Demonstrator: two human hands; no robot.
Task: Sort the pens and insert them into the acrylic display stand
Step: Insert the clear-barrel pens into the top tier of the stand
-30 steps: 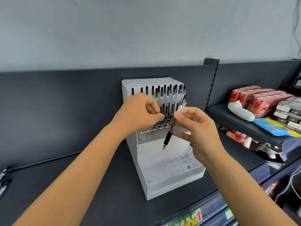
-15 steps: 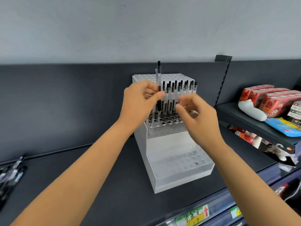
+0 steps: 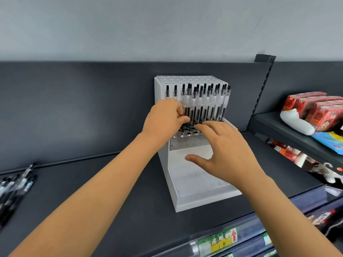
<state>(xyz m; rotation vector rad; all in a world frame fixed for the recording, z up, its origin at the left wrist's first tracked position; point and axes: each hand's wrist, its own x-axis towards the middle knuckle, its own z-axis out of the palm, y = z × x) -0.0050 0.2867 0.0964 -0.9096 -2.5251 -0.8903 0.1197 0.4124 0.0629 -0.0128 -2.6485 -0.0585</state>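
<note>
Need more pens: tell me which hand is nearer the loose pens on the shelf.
Left. The left hand pinches a pen right of the loose pens; the right hand hovers farther right.

Acrylic display stand (image 3: 194,199) centred on shelf (image 3: 115,201), pens (image 3: 204,102) upright in its upper tier, loose pens (image 3: 16,186) far left, boxes (image 3: 315,110) right.

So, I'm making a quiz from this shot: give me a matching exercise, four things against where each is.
Things: 1 left hand; 2 right hand; 3 loose pile of black pens; 4 red cartons.
Places: a on the side shelf; b pinching a clear black-ink pen in the white acrylic display stand; c spread open before the stand; d on the dark shelf, far left.
Pairs: 1-b, 2-c, 3-d, 4-a.
</note>
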